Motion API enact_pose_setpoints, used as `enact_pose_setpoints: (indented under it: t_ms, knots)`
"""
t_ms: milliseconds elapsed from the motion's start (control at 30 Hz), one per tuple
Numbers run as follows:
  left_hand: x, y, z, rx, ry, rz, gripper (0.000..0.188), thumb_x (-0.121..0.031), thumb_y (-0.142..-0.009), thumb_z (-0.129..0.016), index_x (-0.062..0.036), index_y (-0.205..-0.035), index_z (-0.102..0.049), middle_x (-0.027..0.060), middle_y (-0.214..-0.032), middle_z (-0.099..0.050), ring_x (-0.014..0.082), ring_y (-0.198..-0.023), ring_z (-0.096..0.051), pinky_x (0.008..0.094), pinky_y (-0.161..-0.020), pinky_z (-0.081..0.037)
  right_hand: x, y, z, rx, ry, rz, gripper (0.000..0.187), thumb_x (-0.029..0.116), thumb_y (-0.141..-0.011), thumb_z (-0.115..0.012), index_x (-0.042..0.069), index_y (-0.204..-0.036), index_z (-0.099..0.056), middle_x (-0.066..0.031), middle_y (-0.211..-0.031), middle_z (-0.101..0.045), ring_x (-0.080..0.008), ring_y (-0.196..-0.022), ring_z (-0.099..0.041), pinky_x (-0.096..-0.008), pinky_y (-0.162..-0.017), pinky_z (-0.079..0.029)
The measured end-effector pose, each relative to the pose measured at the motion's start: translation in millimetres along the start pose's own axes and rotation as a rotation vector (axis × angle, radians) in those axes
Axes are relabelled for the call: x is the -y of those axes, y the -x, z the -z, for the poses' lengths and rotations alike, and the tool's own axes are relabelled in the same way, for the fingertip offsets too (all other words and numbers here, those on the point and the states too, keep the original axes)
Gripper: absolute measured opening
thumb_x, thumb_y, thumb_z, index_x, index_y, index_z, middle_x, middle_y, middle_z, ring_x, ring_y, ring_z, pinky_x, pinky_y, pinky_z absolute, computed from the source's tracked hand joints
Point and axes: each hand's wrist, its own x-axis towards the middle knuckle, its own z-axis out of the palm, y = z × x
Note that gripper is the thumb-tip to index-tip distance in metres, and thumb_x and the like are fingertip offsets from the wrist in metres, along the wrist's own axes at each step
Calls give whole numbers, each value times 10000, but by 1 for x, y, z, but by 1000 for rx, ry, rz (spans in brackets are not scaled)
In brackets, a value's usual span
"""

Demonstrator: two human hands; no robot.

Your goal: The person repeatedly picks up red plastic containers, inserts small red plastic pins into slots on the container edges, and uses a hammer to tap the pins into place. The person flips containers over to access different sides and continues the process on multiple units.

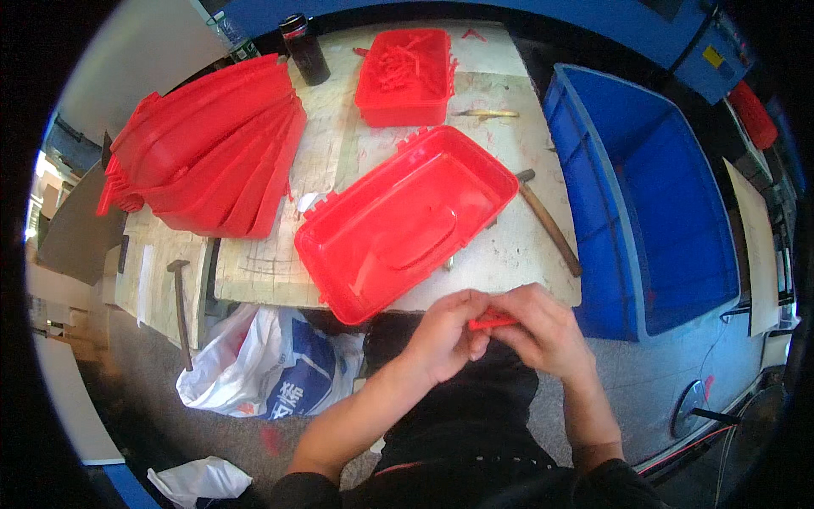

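My left hand [448, 335] and my right hand [543, 329] come together in front of my lap, just off the table's near edge. Between them they pinch a small red plastic piece [492, 321], mostly covered by my fingers, so its exact kind does not show. Just beyond my hands, a shallow red plastic tray-like shell [407, 229] lies slantwise on the table, open side up, with hinge-like tabs along its far edge. Farther back stands a smaller red bin [405, 113] holding many thin red plastic parts [398, 66].
Nested red shells [208, 153] are stacked at the left. A hammer [549, 222] lies right of the tray, another hammer [181, 314] at the left edge. A black bottle [305, 51] stands behind. A big blue crate [640, 212] is at right; a white sack [254, 365] sits below the table.
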Motion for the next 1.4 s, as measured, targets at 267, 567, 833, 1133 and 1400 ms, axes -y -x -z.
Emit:
enact_pose_setpoints:
  t_ms: [267,567,833,1133,1400]
  knots:
    - [-9,-30,2,-499,-1858,-1245,325,-171,-920,-619,-16,-1197,-547,151,-751,-639,263,-670,-655,351,-608,-515,-32,18,6,-386,-954,-502,174,125,-1008,-542,-43,-1031,-579,-51,-678,-588,-143,-632,-612,-276,-608,-493]
    - [-54,45,25,-255,-2624,-571,294,-119,-765,-608,-43,-1049,-599,112,-794,-655,278,-714,-683,385,-650,-527,-50,-6,40,-225,-287,-624,167,157,-1016,-523,8,-1018,-598,23,-648,-518,-49,-547,-494,-227,-497,-396]
    - [-89,143,-23,212,-3171,-421,110,-179,-707,-641,-84,-758,-660,38,-714,-594,177,-726,-590,314,-701,-407,-30,49,-60,-34,-719,-866,135,99,-1012,-501,-12,-1026,-578,-18,-692,-542,-98,-614,-550,-264,-575,-467]
    - [-182,154,-17,-192,-3330,-479,75,-127,-702,-677,-106,-764,-640,32,-771,-630,185,-842,-629,333,-765,-461,-80,-3,-134,182,-74,121,182,129,-889,-638,32,-1042,-619,-137,-1252,-611,-320,-1195,-570,-441,-965,-477]
    - [-184,169,-12,-124,-3410,-641,79,-178,-739,-605,-120,-785,-630,17,-776,-575,182,-848,-583,368,-820,-429,-120,-97,-129,-41,97,-176,156,86,-918,-551,-4,-1017,-629,-207,-1009,-642,-370,-945,-648,-437,-833,-529]
